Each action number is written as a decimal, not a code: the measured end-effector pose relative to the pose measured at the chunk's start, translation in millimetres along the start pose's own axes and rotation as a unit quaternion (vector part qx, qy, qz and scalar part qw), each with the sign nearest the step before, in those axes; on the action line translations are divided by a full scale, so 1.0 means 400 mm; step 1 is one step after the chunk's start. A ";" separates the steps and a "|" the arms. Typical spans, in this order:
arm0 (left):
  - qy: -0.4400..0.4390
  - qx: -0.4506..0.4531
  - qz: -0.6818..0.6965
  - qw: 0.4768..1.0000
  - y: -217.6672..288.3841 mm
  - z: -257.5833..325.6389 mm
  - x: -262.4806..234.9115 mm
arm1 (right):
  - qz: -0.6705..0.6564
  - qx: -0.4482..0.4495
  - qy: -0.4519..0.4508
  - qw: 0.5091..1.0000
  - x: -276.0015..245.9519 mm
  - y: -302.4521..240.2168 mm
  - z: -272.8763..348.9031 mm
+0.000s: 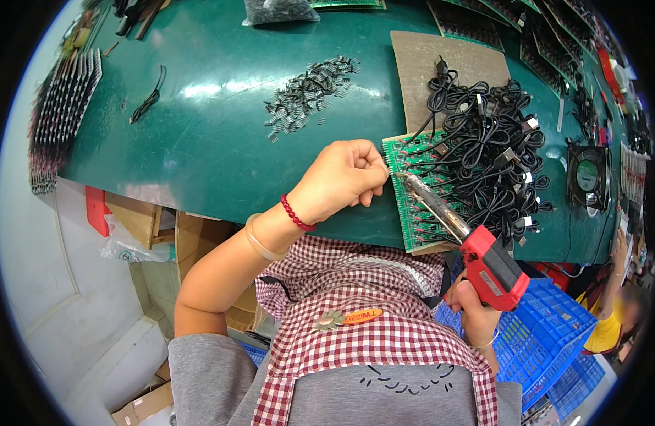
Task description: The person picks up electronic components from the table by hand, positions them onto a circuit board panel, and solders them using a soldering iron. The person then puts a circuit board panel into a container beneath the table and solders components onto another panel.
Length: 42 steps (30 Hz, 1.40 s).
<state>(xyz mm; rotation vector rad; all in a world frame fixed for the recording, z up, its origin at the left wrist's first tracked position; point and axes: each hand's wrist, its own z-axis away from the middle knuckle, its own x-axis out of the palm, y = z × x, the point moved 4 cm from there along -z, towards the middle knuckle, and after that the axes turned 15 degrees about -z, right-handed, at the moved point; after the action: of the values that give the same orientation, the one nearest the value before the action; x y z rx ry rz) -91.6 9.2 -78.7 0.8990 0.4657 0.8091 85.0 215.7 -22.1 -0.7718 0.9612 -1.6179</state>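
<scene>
Right hand [473,307] clamped round the red soldering gun [492,268], tip by the left edge of the green circuit board [407,213]; left hand [350,172] there too, fingertips together, any pinched part hidden! Black cables [487,131] bunch rightward.

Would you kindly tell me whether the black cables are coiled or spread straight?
Mostly coiled: the black cables form looped bundles beside the green board.

Counter [193,149] was finished smooth, glossy; soldering gun [492,266] was cased in plastic, barrelled in metal; cables [487,131] were plastic-sheathed; apron [370,348] was made of matt cloth.
</scene>
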 end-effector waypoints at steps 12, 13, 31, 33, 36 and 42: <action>0.002 0.002 0.002 1.000 0.003 0.001 0.001 | -0.006 -0.013 0.016 1.000 -0.007 0.007 0.001; 0.004 0.001 -0.001 1.000 0.003 0.001 0.001 | -0.025 -0.020 0.023 0.999 -0.007 -0.001 0.001; 0.353 0.101 -0.549 0.751 0.061 0.027 -0.138 | -0.101 -0.076 0.033 0.991 0.015 -0.056 -0.009; 0.364 0.129 -0.555 0.737 0.062 0.033 -0.124 | -0.109 -0.085 0.029 0.990 0.021 -0.064 -0.011; 0.313 0.171 -0.471 0.807 0.066 0.055 -0.085 | -0.190 -0.123 0.009 0.974 0.051 -0.087 -0.025; -0.075 0.080 0.051 0.993 0.072 0.155 0.124 | -0.106 -0.066 -0.090 0.988 0.122 -0.113 -0.065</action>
<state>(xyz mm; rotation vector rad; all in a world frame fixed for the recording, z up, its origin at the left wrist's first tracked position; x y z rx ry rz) -31.8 27.4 -21.9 1.1318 0.3577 0.7983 30.5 179.1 6.3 -1.1232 0.8866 -1.6433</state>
